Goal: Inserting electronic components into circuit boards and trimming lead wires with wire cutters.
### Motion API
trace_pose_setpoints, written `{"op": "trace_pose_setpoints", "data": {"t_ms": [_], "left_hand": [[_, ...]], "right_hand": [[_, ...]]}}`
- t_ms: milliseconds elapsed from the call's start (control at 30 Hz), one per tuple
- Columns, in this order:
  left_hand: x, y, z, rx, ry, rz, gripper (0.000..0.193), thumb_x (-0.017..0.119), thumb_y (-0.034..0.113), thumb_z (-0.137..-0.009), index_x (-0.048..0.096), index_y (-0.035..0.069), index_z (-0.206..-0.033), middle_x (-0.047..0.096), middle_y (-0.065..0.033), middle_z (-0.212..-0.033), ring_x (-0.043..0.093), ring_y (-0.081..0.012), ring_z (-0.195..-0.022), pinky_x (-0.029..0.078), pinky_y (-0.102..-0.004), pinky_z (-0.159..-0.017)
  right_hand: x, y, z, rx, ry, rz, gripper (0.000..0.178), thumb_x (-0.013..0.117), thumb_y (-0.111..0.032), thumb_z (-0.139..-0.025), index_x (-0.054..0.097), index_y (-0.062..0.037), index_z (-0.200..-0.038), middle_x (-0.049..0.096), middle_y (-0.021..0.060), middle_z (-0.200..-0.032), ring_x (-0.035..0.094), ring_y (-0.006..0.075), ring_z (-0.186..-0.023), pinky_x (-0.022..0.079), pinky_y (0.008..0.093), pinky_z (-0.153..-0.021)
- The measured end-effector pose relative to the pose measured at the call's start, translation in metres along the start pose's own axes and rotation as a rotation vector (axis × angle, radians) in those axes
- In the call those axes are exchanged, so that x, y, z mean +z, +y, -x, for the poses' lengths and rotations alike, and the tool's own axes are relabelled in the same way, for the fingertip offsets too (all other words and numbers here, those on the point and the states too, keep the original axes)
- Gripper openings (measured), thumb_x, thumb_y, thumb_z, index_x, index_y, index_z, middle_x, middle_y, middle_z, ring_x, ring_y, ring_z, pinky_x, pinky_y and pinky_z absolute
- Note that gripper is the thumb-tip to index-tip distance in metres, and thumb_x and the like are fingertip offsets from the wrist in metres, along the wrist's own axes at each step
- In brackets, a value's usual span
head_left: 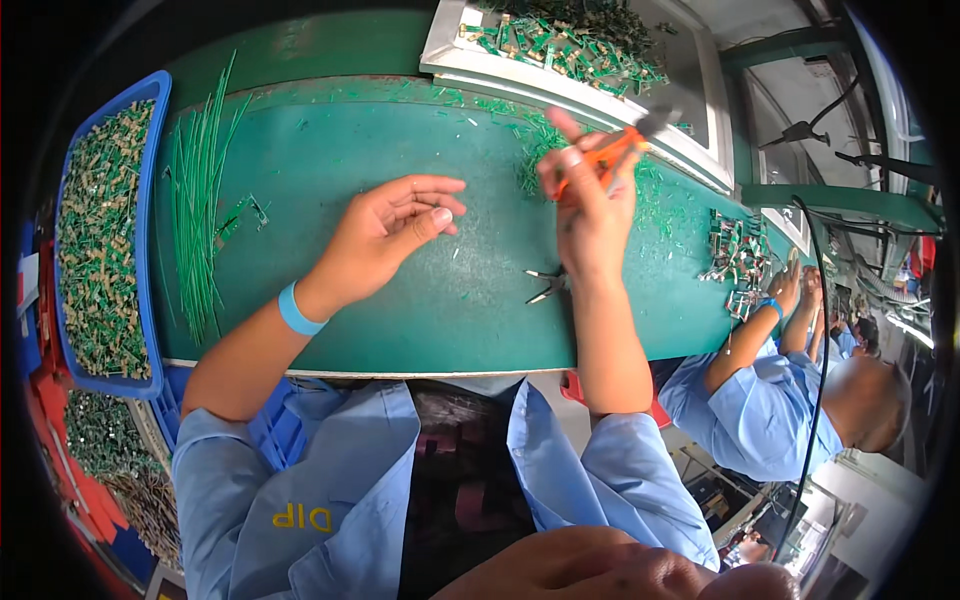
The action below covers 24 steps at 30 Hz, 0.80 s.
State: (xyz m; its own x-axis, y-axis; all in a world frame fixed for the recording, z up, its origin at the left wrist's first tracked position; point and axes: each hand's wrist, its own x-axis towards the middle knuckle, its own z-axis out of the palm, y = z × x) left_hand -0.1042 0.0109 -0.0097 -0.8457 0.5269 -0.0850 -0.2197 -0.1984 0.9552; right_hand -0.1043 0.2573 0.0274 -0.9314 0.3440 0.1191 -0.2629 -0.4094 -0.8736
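Observation:
My left hand (400,222) hovers over the green work surface (350,150), its fingers loosely bent and apart from the thumb, with nothing seen in it. Orange-handled pliers (606,158) are gripped in my right hand (592,225), which is raised toward the far side; motion blurs their dark tip. A second, small pair of pliers (546,286) with dark handles lies by my right wrist. To the left of my left hand stretches a bundle of long thin green strips (200,190). Next to them rests a small green circuit board piece (238,218).
A blue bin (158,110) full of small circuit boards stands at the far left. At the back, a pale-framed tray (560,92) holds more boards. Green scraps (535,150) litter the surface nearby. A co-worker (760,400) sits at right beside wired parts (738,255).

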Motion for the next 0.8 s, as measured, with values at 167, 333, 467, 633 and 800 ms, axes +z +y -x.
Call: {"op": "trace_pose_setpoints", "data": {"t_ms": [167,333,467,633,800], "left_hand": [[-0.003,0.000,-0.002,-0.060,0.011,-0.032,0.033,0.069,0.005,-0.106,0.069,-0.001,-0.138,0.077,-0.0133,-0.119,0.071,-0.0162,-0.105,0.057,-0.0283,-0.097],[-0.006,-0.005,0.002,-0.026,-0.014,-0.042,0.030,0.068,0.006,-0.106,0.070,-0.001,-0.136,0.077,-0.0136,-0.117,0.072,-0.0172,-0.104,0.058,-0.0290,-0.096],[-0.002,-0.004,0.000,-0.036,-0.018,-0.050,0.028,0.067,0.005,-0.106,0.071,-0.001,-0.134,0.077,-0.0137,-0.115,0.072,-0.0175,-0.102,0.059,-0.0294,-0.095],[-0.003,-0.004,0.000,-0.026,-0.022,-0.015,0.027,0.067,0.004,-0.106,0.072,-0.001,-0.133,0.077,-0.0135,-0.115,0.072,-0.0177,-0.102,0.059,-0.0292,-0.095],[-0.002,-0.003,0.000,-0.027,-0.024,-0.019,0.027,0.066,0.004,-0.106,0.072,-0.001,-0.132,0.077,-0.0134,-0.114,0.073,-0.0179,-0.101,0.059,-0.0291,-0.095]], "right_hand": [[-0.008,0.001,0.004,0.196,-0.145,0.461,0.022,0.076,-0.005,-0.097,0.068,-0.0037,-0.118,0.079,0.0129,-0.122,0.067,0.0148,-0.080,0.051,0.0263,-0.071],[-0.036,-0.031,-0.087,-0.105,-0.047,1.360,0.032,0.080,-0.018,-0.091,0.071,-0.0043,-0.119,0.079,0.0126,-0.100,0.071,0.0253,-0.082,0.057,0.0388,-0.079],[-0.068,-0.028,-0.156,-0.192,0.202,1.599,0.032,0.080,-0.021,-0.089,0.073,-0.0055,-0.116,0.078,0.0146,-0.092,0.071,0.0335,-0.082,0.056,0.0436,-0.079],[-0.090,-0.014,-0.190,-0.132,0.093,1.508,0.032,0.080,-0.021,-0.090,0.073,-0.0051,-0.116,0.078,0.0138,-0.092,0.072,0.0331,-0.082,0.057,0.0441,-0.080],[-0.096,-0.011,-0.196,-0.189,0.170,1.396,0.033,0.081,-0.021,-0.089,0.073,-0.0047,-0.116,0.078,0.0131,-0.092,0.072,0.0326,-0.082,0.057,0.0437,-0.080]]}}
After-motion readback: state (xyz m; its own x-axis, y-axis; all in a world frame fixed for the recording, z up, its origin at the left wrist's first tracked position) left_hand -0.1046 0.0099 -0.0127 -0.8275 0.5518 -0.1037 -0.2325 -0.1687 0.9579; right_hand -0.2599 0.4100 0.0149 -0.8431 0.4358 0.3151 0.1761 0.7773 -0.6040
